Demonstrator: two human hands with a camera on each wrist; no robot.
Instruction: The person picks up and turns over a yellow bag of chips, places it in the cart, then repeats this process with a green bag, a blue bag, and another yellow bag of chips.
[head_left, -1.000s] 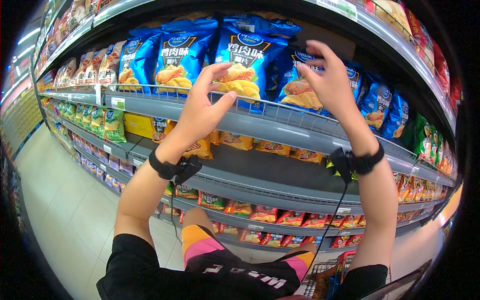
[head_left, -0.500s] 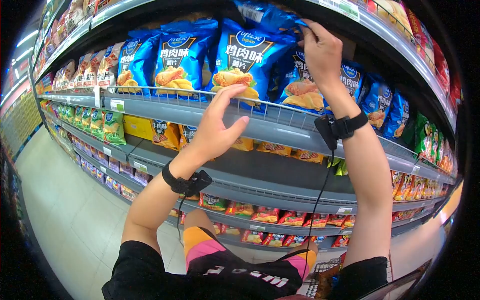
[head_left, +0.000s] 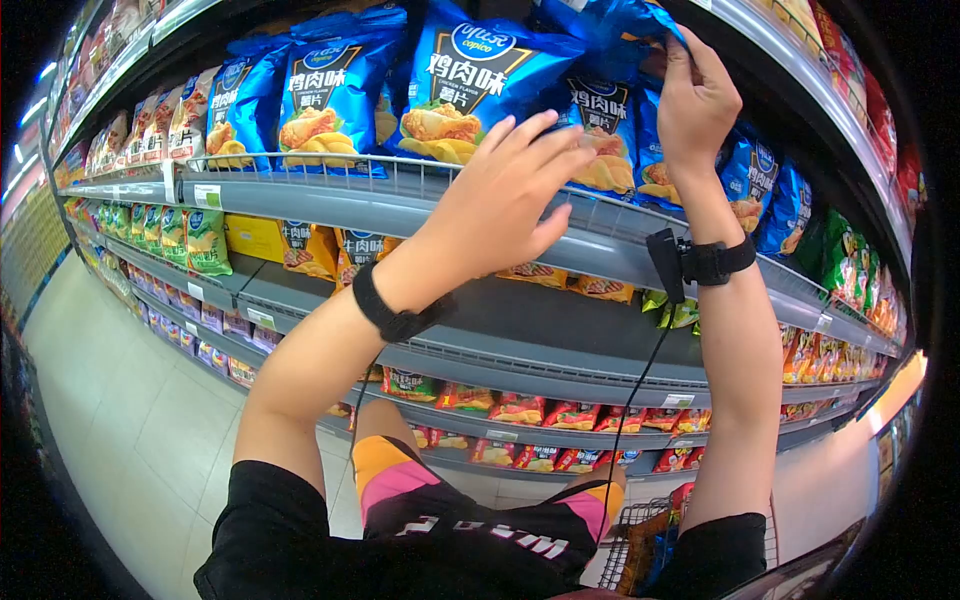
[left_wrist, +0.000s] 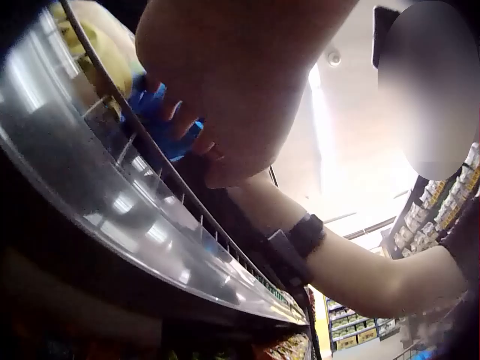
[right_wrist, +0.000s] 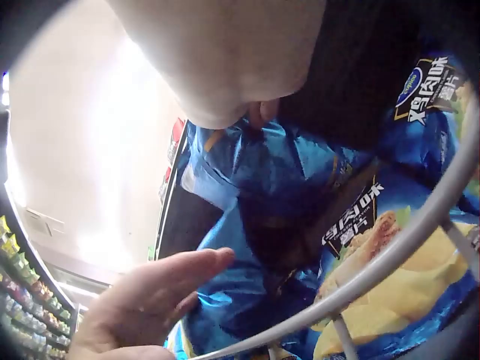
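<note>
The left hand (head_left: 500,200) has risen, fingers spread, hiding the blue bag's (head_left: 470,80) lower edge; right hand (head_left: 695,100) pinches its top.

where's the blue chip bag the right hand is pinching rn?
In the head view, the blue foil chip bag sits upper right on the top wire-railed shelf, its top corner pinched by the right hand; the left hand reaches just below-left.

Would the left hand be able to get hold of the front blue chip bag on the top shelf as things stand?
Probably yes: the left hand already lies open against the blue chip bag, above the wire rail, with nothing between them.
</note>
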